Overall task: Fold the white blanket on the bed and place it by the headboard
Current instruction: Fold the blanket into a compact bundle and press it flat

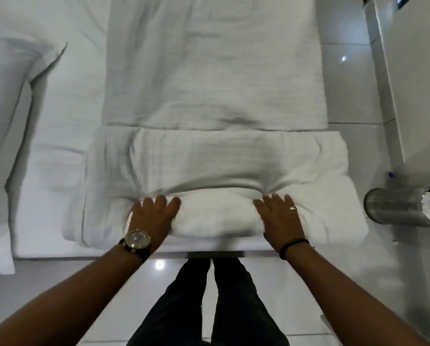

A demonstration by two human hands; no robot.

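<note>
Head view: both hands, left hand (pixel 152 216) and right hand (pixel 280 216), press white blanket (pixel 216 161) at bed edge.

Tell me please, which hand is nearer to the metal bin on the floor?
The right hand. It presses on the folded white blanket toward the side where the metal bin lies. The left hand, with the watch, presses the blanket farther from the bin.

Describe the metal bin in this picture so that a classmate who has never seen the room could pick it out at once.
Start at the bed, where both hands press a folded white blanket. Look past the right hand to the glossy tiled floor beside the bed. There stands a cylindrical bin of perforated silver metal with a pale liner, the only shiny metal thing among white fabric.
</note>
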